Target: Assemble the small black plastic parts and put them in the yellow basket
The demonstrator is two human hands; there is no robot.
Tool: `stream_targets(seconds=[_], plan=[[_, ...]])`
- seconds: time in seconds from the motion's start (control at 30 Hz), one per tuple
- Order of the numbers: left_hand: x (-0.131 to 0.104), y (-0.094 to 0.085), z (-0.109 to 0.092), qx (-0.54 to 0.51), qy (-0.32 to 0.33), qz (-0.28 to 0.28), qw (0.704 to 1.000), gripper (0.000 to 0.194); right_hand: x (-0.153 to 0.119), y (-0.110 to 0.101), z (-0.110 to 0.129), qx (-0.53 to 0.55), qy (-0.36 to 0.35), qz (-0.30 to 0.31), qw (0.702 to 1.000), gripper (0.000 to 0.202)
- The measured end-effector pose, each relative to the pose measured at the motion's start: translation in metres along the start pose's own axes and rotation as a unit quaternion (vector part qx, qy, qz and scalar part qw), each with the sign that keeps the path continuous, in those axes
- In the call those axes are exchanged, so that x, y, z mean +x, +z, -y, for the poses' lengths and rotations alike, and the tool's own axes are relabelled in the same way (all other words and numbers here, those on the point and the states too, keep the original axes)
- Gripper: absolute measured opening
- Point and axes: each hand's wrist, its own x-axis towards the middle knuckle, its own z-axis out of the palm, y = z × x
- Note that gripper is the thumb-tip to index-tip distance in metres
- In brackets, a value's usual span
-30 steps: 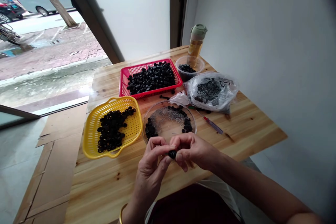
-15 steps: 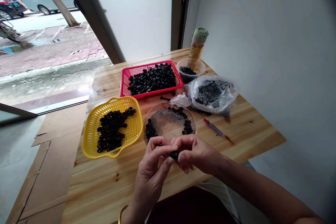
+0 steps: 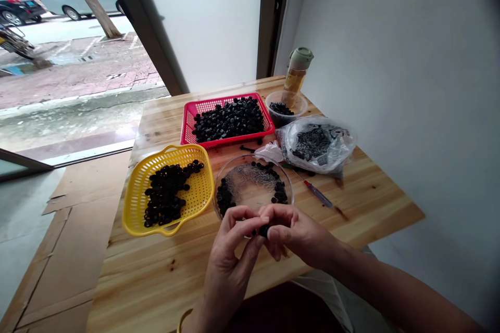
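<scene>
Between the fingertips of both hands is a small round black part (image 3: pixel 263 230), partly covered by the fingers. My left hand (image 3: pixel 238 244) pinches it from the left and my right hand (image 3: pixel 295 231) grips it from the right. Just beyond the hands sits a clear round dish (image 3: pixel 289 179). Thin metal pins (image 3: pixel 250 174) and small black parts (image 3: pixel 279 192) lie around its inside. A yellow basket (image 3: pixel 133 197) to the left contains a pile of black ring-like parts (image 3: pixel 164 195).
A red basket (image 3: pixel 187 119) of black round pieces stands farther back. Right of it are a clear tub (image 3: pixel 300 106), a plastic bag (image 3: pixel 287 143) of dark small parts, and a lidded bottle (image 3: pixel 297 73). A screwdriver (image 3: pixel 318 194) lies on the wooden table (image 3: pixel 164 265).
Both hands remain together on the black part, with only a slight shift of the fingers. The whole view has moved a little.
</scene>
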Motion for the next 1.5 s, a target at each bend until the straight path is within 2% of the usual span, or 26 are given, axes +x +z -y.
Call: stream_targets(seconds=[0.13,0.23,0.3,0.33,0.4,0.47,0.53,0.6,0.63,0.7,0.73,0.8,0.9,1.03,1.23,1.3,1.4,1.5], plan=[[-0.009,0.000,0.002,0.012,-0.029,-0.018,0.999,0.042,0.005,-0.008,0.021,-0.092,-0.024,-0.061,0.994,0.036],[-0.013,-0.012,0.008,0.037,-0.054,-0.050,0.997,0.033,0.043,-0.020,0.063,-0.216,-0.063,-0.084,0.971,0.031],[-0.012,-0.022,0.013,0.073,-0.060,-0.051,0.994,0.025,0.084,-0.028,0.095,-0.306,-0.139,-0.132,0.933,0.019],[-0.011,-0.026,0.016,0.092,-0.057,-0.045,0.993,0.023,0.105,-0.030,0.111,-0.366,-0.148,-0.154,0.906,0.016],[-0.008,-0.033,0.020,0.128,-0.045,-0.032,0.990,0.021,0.142,-0.033,0.133,-0.484,-0.121,-0.200,0.843,0.023],[-0.006,-0.036,0.021,0.157,-0.027,-0.026,0.987,0.020,0.159,-0.032,0.141,-0.519,-0.118,-0.209,0.821,0.038],[-0.004,-0.037,0.021,0.175,-0.009,-0.028,0.984,0.018,0.153,-0.028,0.135,-0.571,-0.128,-0.179,0.791,0.036],[-0.002,-0.036,0.019,0.184,0.006,-0.028,0.983,0.017,0.129,-0.024,0.119,-0.681,-0.106,-0.075,0.721,0.020],[-0.001,-0.036,0.019,0.188,0.012,-0.027,0.982,0.016,0.114,-0.024,0.110,-0.734,-0.068,-0.012,0.676,0.014],[0.002,-0.035,0.019,0.199,0.023,-0.021,0.979,0.016,0.085,-0.024,0.093,-0.811,0.013,0.066,0.581,0.012],[0.005,-0.035,0.019,0.207,0.030,-0.015,0.978,0.016,0.074,-0.026,0.087,-0.832,0.040,0.087,0.547,0.013],[0.010,-0.033,0.020,0.224,0.046,0.003,0.973,0.016,0.061,-0.030,0.076,-0.852,0.053,0.111,0.508,0.016],[0.018,-0.030,0.022,0.250,0.069,0.034,0.965,0.016,0.059,-0.037,0.064,-0.861,0.035,0.132,0.490,0.018],[0.025,-0.028,0.024,0.289,0.072,0.054,0.953,0.017,0.069,-0.037,0.053,-0.862,0.036,0.141,0.485,0.017],[0.023,-0.029,0.027,0.362,0.080,0.091,0.924,0.019,0.066,-0.037,0.064,-0.874,0.045,0.126,0.468,0.022],[0.029,-0.026,0.027,0.420,0.066,0.137,0.894,0.019,0.063,-0.038,0.068,-0.875,0.053,0.133,0.462,0.021],[0.045,-0.018,0.027,0.494,0.007,0.265,0.828,0.018,0.064,-0.037,0.069,-0.874,0.057,0.142,0.461,0.008],[0.064,-0.010,0.029,0.495,-0.028,0.362,0.789,0.019,0.066,-0.037,0.070,-0.869,0.042,0.138,0.473,0.012]])
